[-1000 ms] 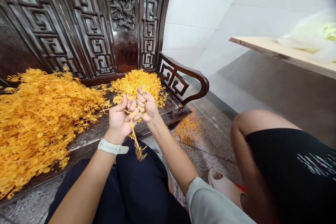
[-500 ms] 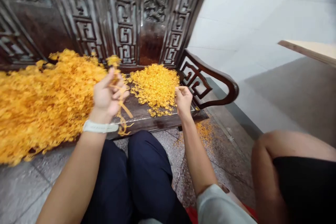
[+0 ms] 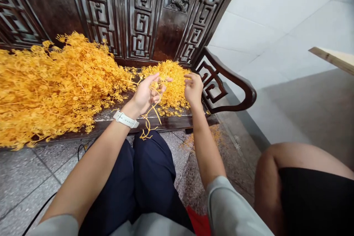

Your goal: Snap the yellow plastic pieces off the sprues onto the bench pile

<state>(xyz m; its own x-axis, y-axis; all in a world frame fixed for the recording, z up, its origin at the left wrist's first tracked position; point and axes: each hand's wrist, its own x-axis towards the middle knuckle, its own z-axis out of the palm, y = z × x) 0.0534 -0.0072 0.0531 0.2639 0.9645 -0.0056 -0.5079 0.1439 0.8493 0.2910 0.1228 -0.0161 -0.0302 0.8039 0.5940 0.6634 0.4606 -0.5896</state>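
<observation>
My left hand point(image 3: 145, 94) is shut on a tangle of thin orange-yellow plastic sprigs point(image 3: 151, 118), and a strand of it hangs below the palm towards my knees. A white watch point(image 3: 125, 120) sits on that wrist. My right hand point(image 3: 194, 89) is curled just above the right edge of the smaller sprig pile point(image 3: 177, 77), and I cannot tell whether it holds a sprig. A much larger heap of the same sprigs point(image 3: 55, 88) covers the left of the carved dark wooden bench point(image 3: 166, 123).
The bench's fretwork back point(image 3: 141, 18) and curved armrest point(image 3: 235, 81) rise behind and right. Loose sprigs point(image 3: 201, 138) lie on the speckled floor. A seated person's bare leg point(image 3: 287, 158) is at right, a pale board edge point(image 3: 334, 59) beyond. A black cable point(image 3: 41, 210) crosses the floor.
The view has tilted and shifted, so the bench sits higher and further left. My left hand has moved right over the smaller pile, closer to my right hand, with the sprigs still in it.
</observation>
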